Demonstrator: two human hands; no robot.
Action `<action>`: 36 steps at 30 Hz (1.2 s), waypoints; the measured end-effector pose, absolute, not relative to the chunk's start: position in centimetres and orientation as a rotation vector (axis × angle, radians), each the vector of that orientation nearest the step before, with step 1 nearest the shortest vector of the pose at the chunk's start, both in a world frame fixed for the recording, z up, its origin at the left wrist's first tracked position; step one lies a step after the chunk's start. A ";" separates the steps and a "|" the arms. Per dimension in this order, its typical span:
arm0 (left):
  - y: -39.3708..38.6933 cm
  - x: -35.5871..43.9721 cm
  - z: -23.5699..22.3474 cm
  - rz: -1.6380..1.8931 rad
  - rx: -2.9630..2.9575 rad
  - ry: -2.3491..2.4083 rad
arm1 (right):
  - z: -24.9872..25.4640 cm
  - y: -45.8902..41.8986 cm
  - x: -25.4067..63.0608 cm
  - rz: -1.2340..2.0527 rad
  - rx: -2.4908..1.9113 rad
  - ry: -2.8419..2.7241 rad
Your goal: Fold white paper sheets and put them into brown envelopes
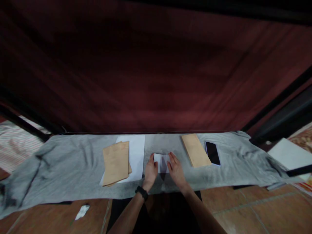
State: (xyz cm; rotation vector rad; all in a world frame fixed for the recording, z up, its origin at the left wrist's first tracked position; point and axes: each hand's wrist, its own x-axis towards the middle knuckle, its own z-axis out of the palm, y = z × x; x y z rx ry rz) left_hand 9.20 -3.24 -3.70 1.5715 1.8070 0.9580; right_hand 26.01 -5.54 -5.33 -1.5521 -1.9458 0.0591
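Observation:
A small white sheet of paper (162, 164), apparently folded, lies on the grey cloth (80, 169) directly in front of me. My left hand (151, 169) grips its left edge, thumb and fingers on the paper. At the opposite edge my right hand (175, 169) holds the paper with thumb and fingertips. To the left, brown envelopes (115, 164) rest partly over larger white sheets (137, 156). A stack of brown envelopes (196, 151) lies to the right of my right hand.
Beyond that stack is a dark-screened phone (213, 153). A dark red panel (156, 81) rises along the cloth's back edge. White boards or papers (291, 156) lie at the far right. Crumpled white paper (82, 212) is on the tiled floor (241, 211).

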 end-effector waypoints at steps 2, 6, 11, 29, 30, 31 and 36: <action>-3.4 9.3 -3.8 0.894 1.666 1.853 | -5.9 -6.3 24.6 0.007 -1.562 -2.124; -4.4 9.5 -3.3 0.740 1.876 1.965 | -6.5 -7.1 23.5 -0.049 -1.653 -2.231; -5.5 12.1 -3.2 0.649 2.264 1.920 | -6.7 -7.3 23.8 -0.088 -1.603 -2.273; -6.3 9.7 -5.9 0.548 2.468 1.924 | -7.6 -7.4 29.7 -0.182 -1.762 -2.162; -6.4 9.6 -5.9 0.547 2.478 1.930 | -7.6 -7.5 29.8 -0.181 -1.773 -2.149; -6.5 9.5 -5.9 0.544 2.486 1.937 | -7.5 -7.6 29.8 -0.182 -1.788 -2.128; -6.5 9.4 -6.0 0.525 2.515 1.955 | -6.7 -8.1 27.9 -0.166 -1.760 -2.109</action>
